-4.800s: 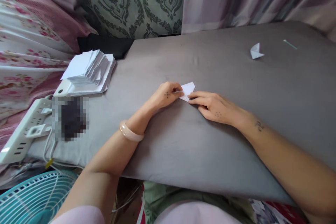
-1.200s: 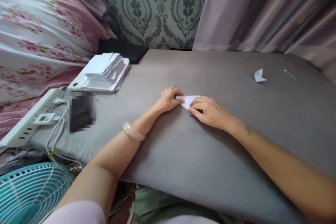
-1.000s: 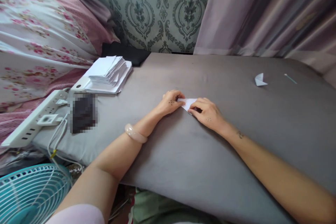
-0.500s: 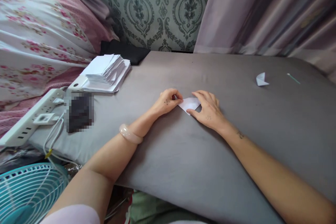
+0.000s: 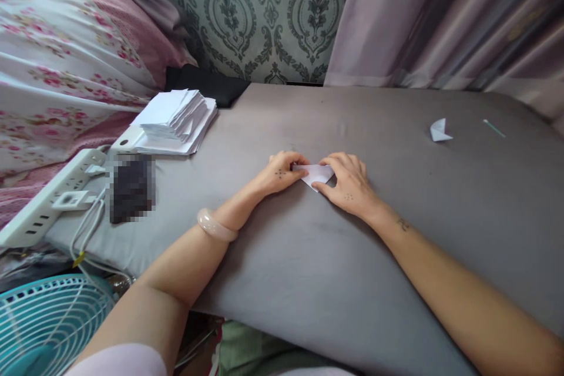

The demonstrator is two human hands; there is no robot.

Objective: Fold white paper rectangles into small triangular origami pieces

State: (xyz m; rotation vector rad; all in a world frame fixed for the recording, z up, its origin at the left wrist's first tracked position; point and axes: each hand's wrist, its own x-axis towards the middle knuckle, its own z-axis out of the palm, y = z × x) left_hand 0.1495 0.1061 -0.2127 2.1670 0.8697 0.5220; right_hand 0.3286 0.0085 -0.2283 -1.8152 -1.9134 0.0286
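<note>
A small white folded paper [image 5: 318,175] lies between my hands on the grey cloth surface, its point toward me. My left hand [image 5: 282,171] pinches the left end, thumb on top and fingers curled behind. My right hand [image 5: 350,182] grips the right side, thumb at the lower point and fingertips along the upper edge. Part of the paper is hidden under my fingers. Farther off to the right sits another folded white paper piece [image 5: 439,130] with upright points.
A thick stack of white paper [image 5: 171,120] stands at the back left beside a black item [image 5: 207,85]. Nearer are a power strip [image 5: 48,200] with cables and a pixelated dark object [image 5: 132,188]. A thin cotton-swab-like stick [image 5: 494,127] lies far right; a teal fan [image 5: 48,329] is lower left.
The paper has gone from a shape with a raised right corner to a downward-pointing one with a straighter upper edge. My right fingers have spread from its middle to its upper right edge.
</note>
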